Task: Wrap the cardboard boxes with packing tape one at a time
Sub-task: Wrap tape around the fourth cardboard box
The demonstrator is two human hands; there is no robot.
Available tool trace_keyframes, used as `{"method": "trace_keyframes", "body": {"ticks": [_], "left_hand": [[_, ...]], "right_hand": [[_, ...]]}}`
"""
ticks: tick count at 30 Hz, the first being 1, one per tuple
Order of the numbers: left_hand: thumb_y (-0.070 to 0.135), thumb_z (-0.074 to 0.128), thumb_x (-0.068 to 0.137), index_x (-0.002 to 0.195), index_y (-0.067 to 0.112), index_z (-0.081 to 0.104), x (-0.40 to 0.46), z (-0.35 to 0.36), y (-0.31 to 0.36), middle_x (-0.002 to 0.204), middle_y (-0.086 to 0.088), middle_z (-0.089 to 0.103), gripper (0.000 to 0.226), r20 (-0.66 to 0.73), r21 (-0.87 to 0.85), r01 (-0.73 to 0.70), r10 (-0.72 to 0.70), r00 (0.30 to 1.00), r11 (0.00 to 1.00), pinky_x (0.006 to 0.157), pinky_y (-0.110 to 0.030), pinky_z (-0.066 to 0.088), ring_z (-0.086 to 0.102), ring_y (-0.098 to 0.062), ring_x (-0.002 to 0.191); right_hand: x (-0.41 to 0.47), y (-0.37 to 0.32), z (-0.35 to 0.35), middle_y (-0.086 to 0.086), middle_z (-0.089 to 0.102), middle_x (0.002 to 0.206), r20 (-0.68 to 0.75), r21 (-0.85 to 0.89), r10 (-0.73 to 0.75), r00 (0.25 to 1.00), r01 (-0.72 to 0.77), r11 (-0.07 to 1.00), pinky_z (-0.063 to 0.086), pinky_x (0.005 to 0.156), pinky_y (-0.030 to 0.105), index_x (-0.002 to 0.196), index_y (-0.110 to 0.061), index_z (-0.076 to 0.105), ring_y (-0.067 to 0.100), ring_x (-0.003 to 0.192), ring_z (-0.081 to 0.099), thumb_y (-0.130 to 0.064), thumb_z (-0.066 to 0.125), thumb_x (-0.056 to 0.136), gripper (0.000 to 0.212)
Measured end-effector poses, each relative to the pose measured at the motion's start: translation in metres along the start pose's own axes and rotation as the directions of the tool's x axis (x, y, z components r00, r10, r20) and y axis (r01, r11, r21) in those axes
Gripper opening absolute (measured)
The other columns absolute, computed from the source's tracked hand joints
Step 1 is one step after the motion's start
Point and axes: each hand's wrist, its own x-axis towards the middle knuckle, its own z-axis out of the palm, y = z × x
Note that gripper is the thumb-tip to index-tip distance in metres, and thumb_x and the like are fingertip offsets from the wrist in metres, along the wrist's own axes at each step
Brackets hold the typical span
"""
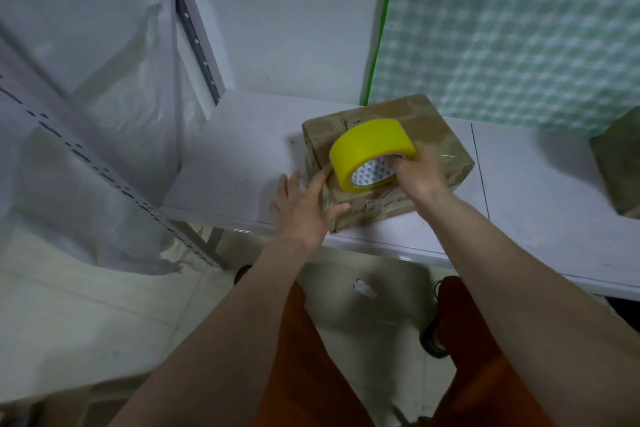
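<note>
Centre frame: right hand (417, 173) grips a glossy yellow tape roll (370, 152) over a rectangular, tape-wrapped cardboard box (436, 135) on the smooth white tabletop (235, 163); left hand (306, 210), fingers spread, presses the box's near corner.

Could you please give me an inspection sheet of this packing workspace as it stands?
Surface: white tabletop, seam line on its right.
Job's things: brown cardboard box near the front edge, glossy tape already on it; yellow roll of packing tape over its top; second brown box at right edge.
Clutter: small white scrap on the floor.
Grippers: left hand rests on the box's left corner; right hand grips the roll.
Cables: nothing seen.
Surroundings: metal shelving rack with plastic sheeting left; green-checked sheet behind.
</note>
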Motion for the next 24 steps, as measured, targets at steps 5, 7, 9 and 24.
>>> {"method": "trace_keyframes", "body": {"ticks": [5,7,9,24], "left_hand": [[0.061,0.054,0.086,0.147,0.054,0.013,-0.001,0.0,0.003,0.162,-0.008,0.005,0.073,0.017,-0.016,-0.031,0.031,0.999,0.999,0.119,-0.053,0.009,-0.006,-0.026,0.149],[0.059,0.056,0.087,0.149,0.048,0.014,-0.002,-0.002,0.006,0.162,-0.008,0.0,0.075,0.009,0.03,-0.052,0.052,0.999,0.998,0.12,-0.052,0.006,-0.01,-0.025,0.149],[0.059,0.06,0.085,0.151,0.037,0.019,0.001,-0.007,0.013,0.162,-0.008,-0.007,0.081,-0.027,0.113,-0.1,0.103,0.994,0.989,0.121,-0.048,-0.001,-0.014,-0.024,0.148],[0.057,0.04,0.094,0.15,0.014,-0.02,0.008,0.004,0.045,0.161,0.002,-0.017,0.093,0.082,0.183,-0.204,0.192,0.978,0.962,0.12,-0.032,-0.01,-0.018,-0.008,0.146]], "right_hand": [[0.013,0.01,-0.026,0.015,0.068,0.092,-0.145,0.029,0.034,0.989,-0.03,0.999,0.054,0.079,0.056,0.085,-0.016,0.064,0.036,0.09,0.066,-0.01,0.065,0.086,0.006],[0.012,0.015,-0.02,0.013,0.068,0.096,-0.171,0.055,0.072,0.983,-0.063,0.996,0.054,0.081,0.054,0.087,-0.021,0.061,0.034,0.093,0.065,-0.014,0.07,0.083,0.012],[0.009,0.016,-0.016,0.012,0.068,0.101,-0.182,0.108,0.112,0.977,-0.093,0.99,0.054,0.085,0.049,0.094,-0.019,0.063,0.03,0.094,0.065,-0.015,0.077,0.078,0.022],[0.028,0.016,-0.063,0.022,0.067,0.104,-0.242,-0.231,-0.057,0.969,-0.001,0.973,0.045,0.074,0.033,0.101,0.001,0.066,0.035,0.098,0.062,-0.003,0.06,0.082,0.02]]}}
